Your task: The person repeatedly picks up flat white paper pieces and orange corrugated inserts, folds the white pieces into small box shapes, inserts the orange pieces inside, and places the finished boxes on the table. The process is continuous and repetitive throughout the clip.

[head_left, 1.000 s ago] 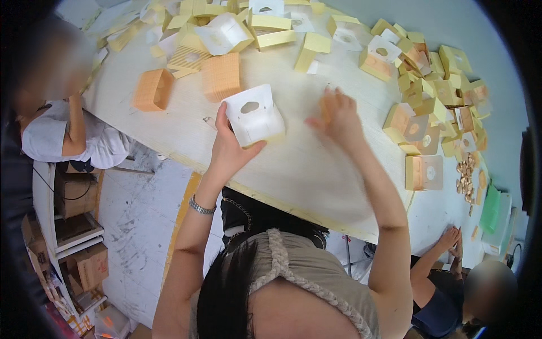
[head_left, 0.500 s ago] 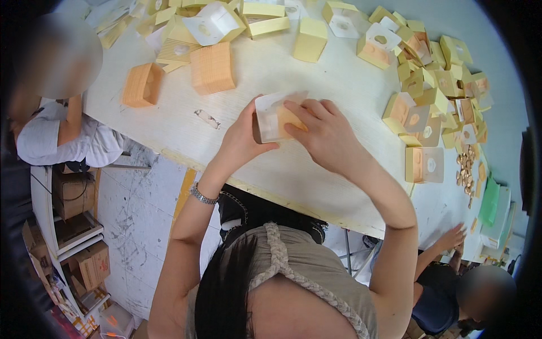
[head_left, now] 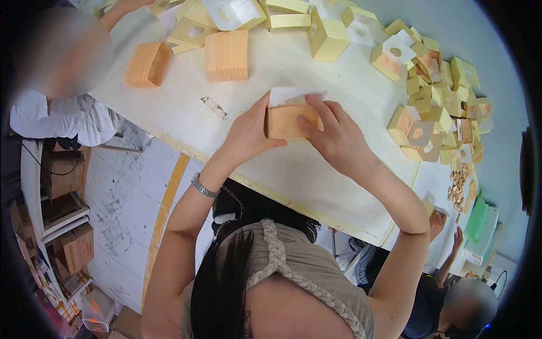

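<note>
A small open carton is in front of me above the table, its white inner flap standing up at the far side. My left hand is closed round its left side, thumb along the near edge. An orange card insert sits in the opening. My right hand has its thumb and bent fingers on the right part of that insert, gripping it at the carton. The carton's underside and right end are hidden by my hands. Two stacks of orange inserts, one left and one nearer the middle, lie beyond my left hand.
Yellow cartons lie along the far edge, and a heap of open ones is at the right. Small gold pieces lie beyond a table seam. One person sits at the left, another at the lower right. Shelves stand left.
The orange insert now covers more of the carton's opening, and the carton has turned to show it flatter. The view has shifted. The lower-right person's hands have moved apart.
</note>
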A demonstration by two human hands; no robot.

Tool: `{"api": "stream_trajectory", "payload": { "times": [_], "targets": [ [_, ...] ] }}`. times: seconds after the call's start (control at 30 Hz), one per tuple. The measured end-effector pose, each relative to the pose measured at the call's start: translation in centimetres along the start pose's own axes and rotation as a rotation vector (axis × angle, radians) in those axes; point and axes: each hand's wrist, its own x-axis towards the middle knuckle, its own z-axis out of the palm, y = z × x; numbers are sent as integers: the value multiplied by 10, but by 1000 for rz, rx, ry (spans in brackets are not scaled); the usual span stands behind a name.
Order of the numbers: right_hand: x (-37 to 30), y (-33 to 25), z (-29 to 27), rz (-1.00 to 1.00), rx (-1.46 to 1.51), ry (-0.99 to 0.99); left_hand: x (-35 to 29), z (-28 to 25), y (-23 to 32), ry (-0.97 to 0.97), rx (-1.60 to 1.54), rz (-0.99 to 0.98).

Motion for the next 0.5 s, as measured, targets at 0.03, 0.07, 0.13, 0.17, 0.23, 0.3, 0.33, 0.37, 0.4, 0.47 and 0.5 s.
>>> {"api": "stream_trajectory", "payload": {
  "times": [0.03,0.07,0.13,0.17,0.23,0.3,0.33,0.37,0.4,0.47,0.5],
  "targets": [
    [3,-1,0,-47,-7,52,0,-1,1,-15,0,-16],
    [6,-4,-1,-38,69,70,0,1,0,8,16,-3],
    [14,-11,-1,-16,223,112,0,5,-5,54,55,24],
    [13,-10,5,10,275,151,-1,5,-6,58,55,25],
    [6,-6,22,65,369,227,0,5,-5,67,50,38],
    [-8,4,35,79,283,201,1,6,-8,74,55,37],
    [-13,9,37,84,243,190,0,7,-10,79,61,34],
    [-17,10,35,80,182,158,0,10,-10,55,34,29],
    [-19,7,34,73,126,138,0,11,-10,33,21,23],
    [-14,11,33,6,25,148,5,8,-11,49,42,41],
    [-14,17,33,-46,-18,169,3,12,-12,79,69,61]
  ]
}}
